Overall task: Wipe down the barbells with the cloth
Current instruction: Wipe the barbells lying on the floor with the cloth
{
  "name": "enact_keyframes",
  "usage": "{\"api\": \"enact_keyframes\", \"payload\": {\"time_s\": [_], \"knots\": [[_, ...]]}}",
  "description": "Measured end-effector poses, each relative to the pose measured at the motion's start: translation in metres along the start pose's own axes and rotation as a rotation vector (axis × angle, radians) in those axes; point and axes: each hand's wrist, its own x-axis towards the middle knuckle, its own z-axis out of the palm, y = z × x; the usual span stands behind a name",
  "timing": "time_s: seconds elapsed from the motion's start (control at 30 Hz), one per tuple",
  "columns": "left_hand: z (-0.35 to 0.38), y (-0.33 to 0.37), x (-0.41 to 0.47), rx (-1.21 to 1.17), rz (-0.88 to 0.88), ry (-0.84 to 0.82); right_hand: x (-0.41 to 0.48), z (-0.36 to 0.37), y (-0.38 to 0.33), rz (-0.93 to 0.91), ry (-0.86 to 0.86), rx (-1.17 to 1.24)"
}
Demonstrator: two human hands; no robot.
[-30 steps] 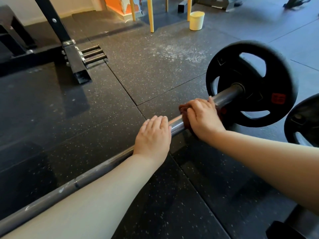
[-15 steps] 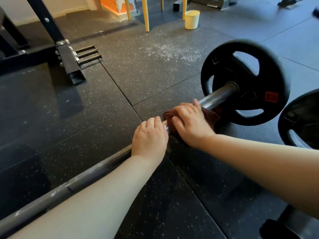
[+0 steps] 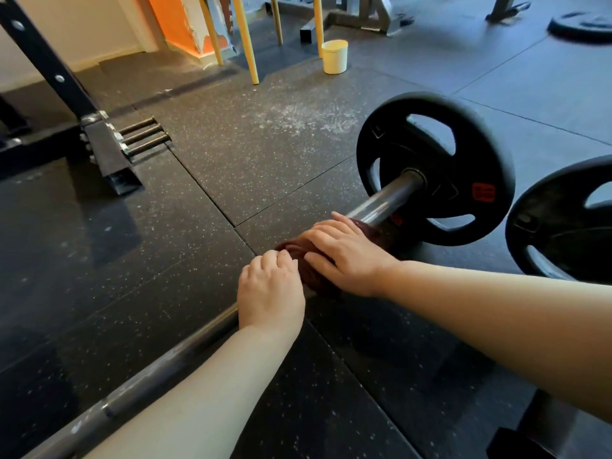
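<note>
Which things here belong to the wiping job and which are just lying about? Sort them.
Job: barbell, its black plate, dark red cloth, right hand holding the cloth on the bar, left hand gripping the bar.
Lying about: cream tub, second plate at right, rack foot, yellow legs, chalk dust.

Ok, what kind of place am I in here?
Most likely a gym: a barbell loaded with a black weight plate lies on speckled rubber floor tiles, near a black rack frame.

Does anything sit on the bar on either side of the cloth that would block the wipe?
Toward the plate, the bar is bare. The other way, the left hand holds the bar right beside the cloth under the right hand.
</note>
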Motion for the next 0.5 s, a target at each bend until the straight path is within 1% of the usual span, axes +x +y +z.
{"api": "enact_keyframes", "payload": {"time_s": [0.03, 0.07, 0.1, 0.2, 0.23, 0.27, 0.3, 0.33, 0.37, 0.43, 0.47, 0.5], "knots": [[0.0, -0.001, 0.0, 0.005, 0.014, 0.005, 0.001, -0.006, 0.012, -0.036, -0.029, -0.041], [0.0, -0.003, 0.0, 0.008, 0.033, 0.004, 0.001, -0.01, 0.026, -0.017, -0.015, -0.069], [0.0, -0.004, 0.0, 0.009, 0.05, 0.002, 0.002, -0.015, 0.041, 0.06, 0.037, -0.078], [-0.004, -0.004, 0.0, 0.024, 0.049, -0.01, 0.002, -0.025, 0.075, 0.436, 0.235, 0.022], [-0.004, -0.003, 0.0, 0.03, 0.041, -0.019, 0.003, -0.022, 0.075, 0.522, 0.27, 0.066], [-0.004, -0.002, 0.001, 0.036, 0.036, -0.023, 0.005, -0.018, 0.069, 0.568, 0.283, 0.107], [-0.004, -0.001, 0.0, 0.049, 0.034, -0.022, 0.005, -0.011, 0.059, 0.562, 0.284, 0.139], [-0.005, -0.001, 0.001, 0.062, 0.035, -0.021, 0.003, -0.005, 0.046, 0.491, 0.282, 0.155], [-0.006, -0.001, 0.002, 0.077, 0.038, -0.024, 0.0, -0.001, 0.032, 0.37, 0.261, 0.155], [-0.007, 0.0, 0.006, 0.11, 0.054, -0.04, -0.008, 0.001, 0.021, 0.126, 0.119, 0.11], [-0.008, 0.001, 0.009, 0.12, 0.064, -0.046, -0.009, -0.004, 0.027, 0.043, 0.057, 0.064], [-0.009, 0.002, 0.011, 0.127, 0.076, -0.051, -0.007, -0.01, 0.036, 0.016, 0.037, 0.017]]}}
